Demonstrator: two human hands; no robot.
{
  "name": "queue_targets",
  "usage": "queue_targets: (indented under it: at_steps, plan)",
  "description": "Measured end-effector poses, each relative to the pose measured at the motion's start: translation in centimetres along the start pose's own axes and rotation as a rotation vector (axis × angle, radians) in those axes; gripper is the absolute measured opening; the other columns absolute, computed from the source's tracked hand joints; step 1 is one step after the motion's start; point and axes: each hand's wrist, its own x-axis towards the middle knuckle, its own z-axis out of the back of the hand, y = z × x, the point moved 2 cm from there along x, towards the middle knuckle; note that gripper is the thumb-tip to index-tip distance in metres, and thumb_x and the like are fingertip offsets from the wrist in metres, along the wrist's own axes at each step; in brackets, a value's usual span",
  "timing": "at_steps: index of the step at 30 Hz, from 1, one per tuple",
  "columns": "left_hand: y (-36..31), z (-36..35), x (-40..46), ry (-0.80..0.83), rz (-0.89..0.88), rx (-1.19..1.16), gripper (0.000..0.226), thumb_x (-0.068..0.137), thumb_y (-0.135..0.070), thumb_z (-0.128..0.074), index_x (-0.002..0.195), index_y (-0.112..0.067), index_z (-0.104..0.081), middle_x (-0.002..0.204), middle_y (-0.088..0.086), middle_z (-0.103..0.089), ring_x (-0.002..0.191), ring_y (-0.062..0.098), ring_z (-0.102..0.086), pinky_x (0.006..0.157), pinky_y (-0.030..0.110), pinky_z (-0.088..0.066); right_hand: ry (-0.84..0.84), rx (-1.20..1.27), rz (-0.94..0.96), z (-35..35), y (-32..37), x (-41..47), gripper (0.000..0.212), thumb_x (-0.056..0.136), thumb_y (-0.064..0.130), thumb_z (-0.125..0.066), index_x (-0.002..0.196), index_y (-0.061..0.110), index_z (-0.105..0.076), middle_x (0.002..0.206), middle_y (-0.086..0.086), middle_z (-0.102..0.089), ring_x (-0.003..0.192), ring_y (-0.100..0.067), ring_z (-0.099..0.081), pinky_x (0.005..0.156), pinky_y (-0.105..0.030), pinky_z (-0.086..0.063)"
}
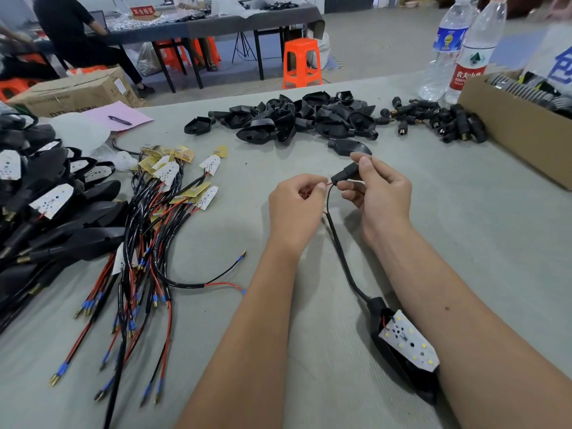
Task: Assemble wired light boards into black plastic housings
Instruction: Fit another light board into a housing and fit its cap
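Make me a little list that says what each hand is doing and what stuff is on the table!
left hand: pinches a thin red wire
right hand: holds a small black connector
black cable: runs from the hands down to a housing
housing with light board: lies on the table by the right forearm
wired boards: loose bundle, left of the hands
empty black housings: pile at the far side
finished pieces: heap at the far left
water bottles: two, upright, beside a cardboard box
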Motion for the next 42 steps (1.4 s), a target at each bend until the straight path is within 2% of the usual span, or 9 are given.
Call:
queue_targets:
  at_steps: [3,8,11,18,23,29,35,38,42]
  plan:
    - [0.4,0.5,0.2,-0.069,0.085,-0.065,0.01,0.091,-0.016,-0.068,0.09,-0.017,-0.077,0.077,-0.002,-0.073,0.072,0.018,-0.069,0.082,0.046,-0.061,-0.048,0.047,0.015,0.2,0.0,0.2,0.02,0.105,0.01,-0.056,0.102,0.009,-0.076,0.089,-0.014,-0.07,0.057,-0.018,-0.068,0.052,-0.022,-0.054]
    - [0.7,0.8,0.3,-0.038,0.108,-0.137,0.006,0.088,-0.009,-0.072,0.083,-0.01,-0.074,0.076,0.013,-0.074,0.061,0.015,-0.063,0.079,0.047,-0.062,-0.068,0.08,0.017,0.3,-0.1,0.4,0.02,0.105,0.01,-0.056,0.104,0.006,-0.076,0.083,-0.012,-0.071,0.058,-0.02,-0.069,0.054,-0.023,-0.055]
    - [0.7,0.8,0.4,-0.021,0.091,-0.14,0.007,0.087,-0.009,-0.074,0.081,-0.011,-0.075,0.075,0.013,-0.073,0.062,0.016,-0.062,0.077,0.045,-0.06,-0.065,0.076,0.004,0.3,0.0,0.4,0.021,0.105,0.01,-0.056,0.106,0.004,-0.075,0.086,-0.016,-0.071,0.059,-0.021,-0.069,0.055,-0.022,-0.055]
    - [0.6,-0.4,0.3,0.022,0.006,-0.105,0.012,0.087,-0.007,-0.077,0.079,-0.016,-0.079,0.067,-0.005,-0.071,0.063,0.009,-0.063,0.068,0.029,-0.055,0.025,0.068,-0.014,-0.1,0.0,0.0,0.019,0.105,0.01,-0.057,0.108,0.003,-0.075,0.093,-0.015,-0.067,0.056,-0.017,-0.065,0.056,-0.021,-0.055]
    - [1.1,-0.1,0.3,0.019,0.088,-0.165,0.008,0.088,-0.01,-0.077,0.082,-0.015,-0.078,0.067,0.003,-0.074,0.058,0.01,-0.067,0.062,0.024,-0.056,-0.03,0.091,0.0,0.1,0.0,0.2,0.019,0.104,0.009,-0.057,0.107,0.003,-0.075,0.096,-0.017,-0.069,0.058,-0.019,-0.068,0.056,-0.021,-0.055]
    - [0.9,-0.2,0.3,0.042,0.106,-0.212,0.013,0.087,-0.001,-0.075,0.077,-0.009,-0.076,0.069,0.013,-0.074,0.056,0.015,-0.064,0.062,0.026,-0.057,-0.035,0.099,-0.016,0.3,-0.2,0.5,0.019,0.104,0.01,-0.058,0.105,0.005,-0.076,0.094,-0.015,-0.068,0.056,-0.016,-0.066,0.055,-0.021,-0.055]
    - [0.8,0.0,0.5,0.04,0.029,-0.058,0.017,0.086,-0.002,-0.074,0.073,-0.014,-0.075,0.061,0.001,-0.068,0.058,0.013,-0.063,0.067,0.032,-0.056,-0.001,0.074,-0.054,0.3,-0.1,0.6,0.018,0.104,0.011,-0.058,0.099,0.009,-0.076,0.08,-0.009,-0.067,0.053,-0.014,-0.061,0.052,-0.021,-0.052]
    - [0.8,0.1,0.4,0.044,-0.013,0.005,0.014,0.085,-0.002,-0.076,0.076,-0.012,-0.076,0.066,0.006,-0.069,0.06,0.013,-0.058,0.065,0.031,-0.052,0.02,0.043,-0.072,0.3,-0.2,0.7,0.014,0.102,0.014,-0.063,0.097,0.008,-0.075,0.066,-0.003,-0.068,0.052,-0.013,-0.06,0.051,-0.021,-0.05]
    - [0.8,0.1,0.3,0.027,-0.062,0.048,0.013,0.087,-0.005,-0.076,0.076,-0.011,-0.076,0.068,0.007,-0.069,0.057,0.009,-0.054,0.062,0.026,-0.048,0.015,-0.007,-0.07,0.3,-0.4,0.8,0.018,0.101,0.017,-0.066,0.089,0.007,-0.074,0.063,-0.004,-0.068,0.051,-0.012,-0.058,0.05,-0.021,-0.048]
